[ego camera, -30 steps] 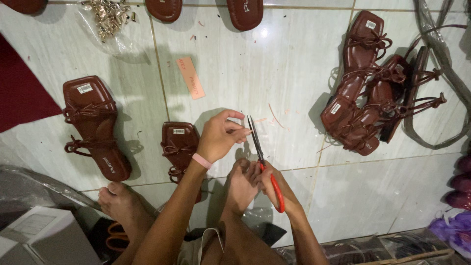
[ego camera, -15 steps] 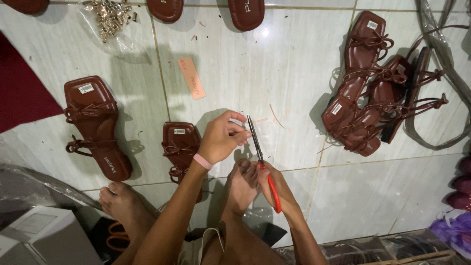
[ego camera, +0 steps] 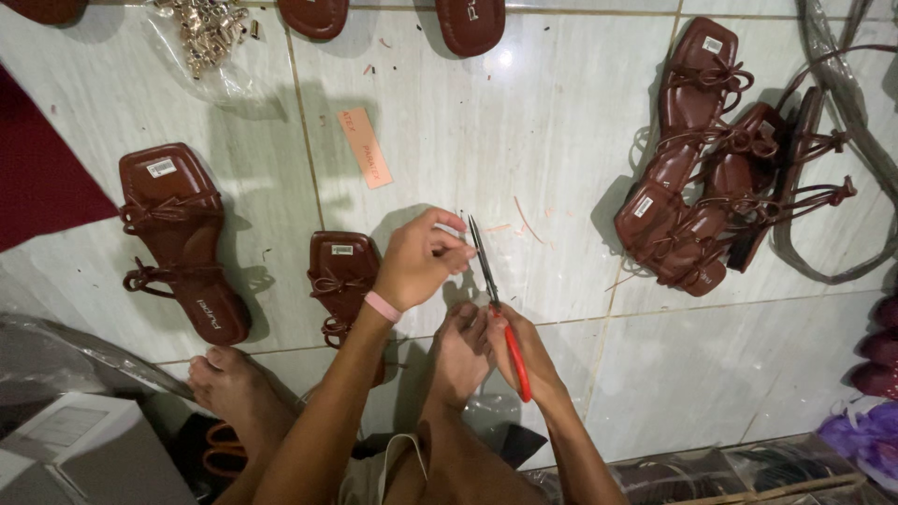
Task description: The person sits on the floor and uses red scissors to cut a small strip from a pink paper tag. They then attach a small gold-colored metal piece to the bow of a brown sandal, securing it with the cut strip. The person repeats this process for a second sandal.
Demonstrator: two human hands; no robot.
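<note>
My left hand (ego camera: 421,260), with a pink band at the wrist, pinches a small pale piece at its fingertips, just left of the scissor blades. My right hand (ego camera: 519,351) grips red-handled scissors (ego camera: 496,304) whose blades point up toward the left fingertips. Under my left forearm lies a brown strappy sandal (ego camera: 341,281), partly hidden. Both hands hover over my bare foot (ego camera: 460,351) on the tiled floor.
Another brown sandal (ego camera: 182,238) lies at left, a heap of sandals (ego camera: 720,182) at right, sandal ends (ego camera: 472,21) at the top. A bag of gold metal pieces (ego camera: 210,33), a pink paper slip (ego camera: 365,148), a dark red mat (ego camera: 37,178) and a grey box (ego camera: 84,449) surround me.
Both hands stay nearly in place; the left fingertips and scissor blades have shifted only slightly against each other.
</note>
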